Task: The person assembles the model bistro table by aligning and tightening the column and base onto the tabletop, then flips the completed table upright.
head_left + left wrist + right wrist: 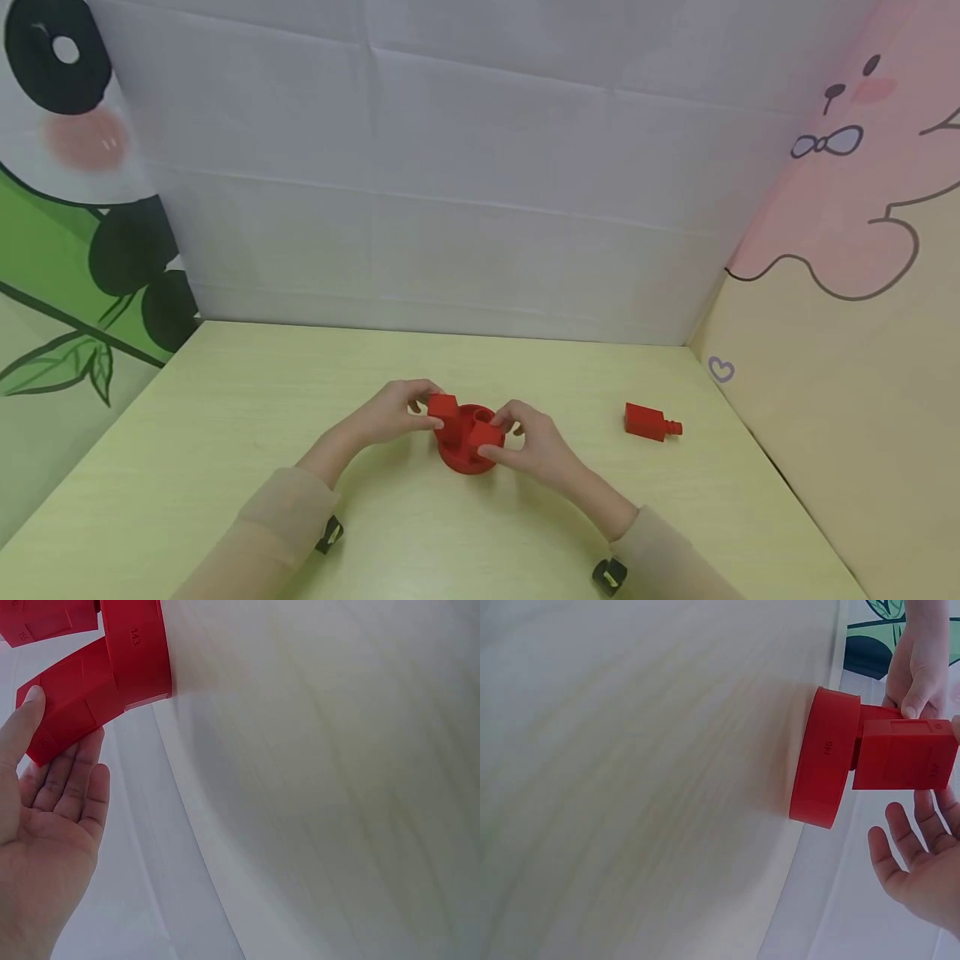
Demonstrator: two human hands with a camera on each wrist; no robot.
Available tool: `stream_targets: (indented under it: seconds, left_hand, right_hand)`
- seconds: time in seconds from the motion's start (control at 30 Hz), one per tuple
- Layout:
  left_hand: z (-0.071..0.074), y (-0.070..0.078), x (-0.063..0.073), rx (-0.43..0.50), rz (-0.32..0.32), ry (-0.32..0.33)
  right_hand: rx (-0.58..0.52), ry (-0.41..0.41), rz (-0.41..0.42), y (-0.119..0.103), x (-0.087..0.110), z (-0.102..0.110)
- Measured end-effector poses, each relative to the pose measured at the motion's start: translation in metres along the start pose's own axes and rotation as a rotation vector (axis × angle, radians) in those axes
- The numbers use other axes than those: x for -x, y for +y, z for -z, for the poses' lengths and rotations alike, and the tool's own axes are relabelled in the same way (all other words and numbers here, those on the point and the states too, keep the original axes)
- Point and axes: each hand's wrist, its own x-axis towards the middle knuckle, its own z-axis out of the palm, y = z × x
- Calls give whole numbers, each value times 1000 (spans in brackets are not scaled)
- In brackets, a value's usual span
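A round red base (465, 467) with raised walls and round sockets on top stands on the table. My left hand (390, 412) pinches a square red block (443, 406) between thumb and fingers; in the left wrist view this block (75, 697) tilts against the base's side (139, 652). With thumb and fingertips my right hand (538, 444) grips a second red block (486, 435). In the right wrist view that block (904, 754) meets the top of the base (825, 757). Whether either block is seated in a socket, I cannot tell.
To the right, a red bottle-shaped block (645, 422) with a narrow knobbed neck lies on its side on the pale yellow table (360, 533). A white cloth wall (450, 167) rises behind, and cartoon-printed panels stand at both sides.
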Motion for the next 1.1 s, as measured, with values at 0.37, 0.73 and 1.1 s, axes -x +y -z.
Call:
stream_targets:
  seconds: [0.37, 0.73, 1.1]
  left_hand:
    - [1, 1, 2, 15, 18, -4]
    - [2, 2, 1, 2, -8, 0]
    - [2, 2, 2, -2, -9, 0]
  right_hand:
    - [-28, -145, 82, -2, -1, 11]
    - [58, -279, 422, 4, -13, 22]
    - [65, -222, 299, 7, -12, 12]
